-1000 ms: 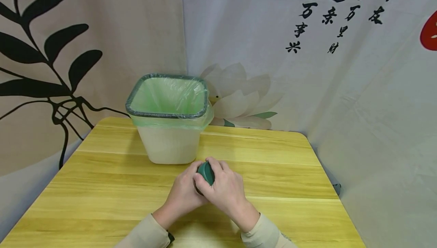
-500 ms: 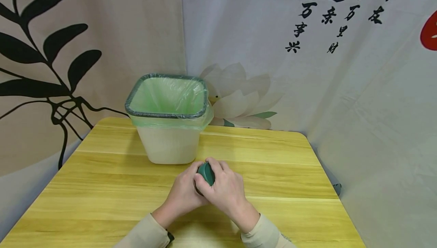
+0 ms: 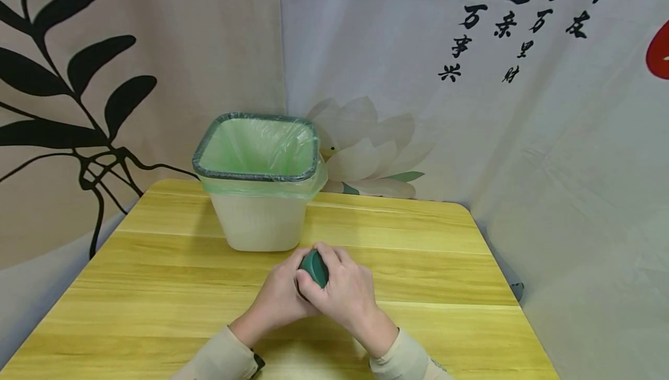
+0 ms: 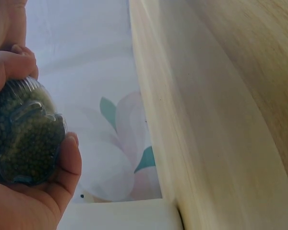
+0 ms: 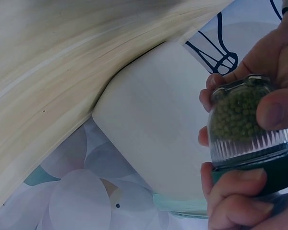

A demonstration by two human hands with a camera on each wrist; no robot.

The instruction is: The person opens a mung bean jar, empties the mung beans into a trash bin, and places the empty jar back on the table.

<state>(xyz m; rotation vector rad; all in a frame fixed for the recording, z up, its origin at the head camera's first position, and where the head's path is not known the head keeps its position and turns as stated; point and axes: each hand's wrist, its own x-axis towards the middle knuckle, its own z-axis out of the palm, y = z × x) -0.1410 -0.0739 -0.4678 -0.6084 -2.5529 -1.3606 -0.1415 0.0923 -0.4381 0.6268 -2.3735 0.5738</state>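
A white bin [image 3: 261, 223] is set upright at the table's [image 3: 428, 287] back, left of centre; its green liner [image 3: 251, 147] is draped outside the dark rim [image 3: 251, 177], presumably to be kept from slipping inward. Nearer, over the table, 1 clear jar [image 5: 240, 151] of green grains [image 5: 235, 110] is held between 2 hands. Its body is gripped by the left hand [image 3: 282, 293], seemingly for steadiness; its green lid [image 3: 315, 268] is gripped by the right hand [image 3: 345, 287], fingers curled round it, probably for firm purchase.
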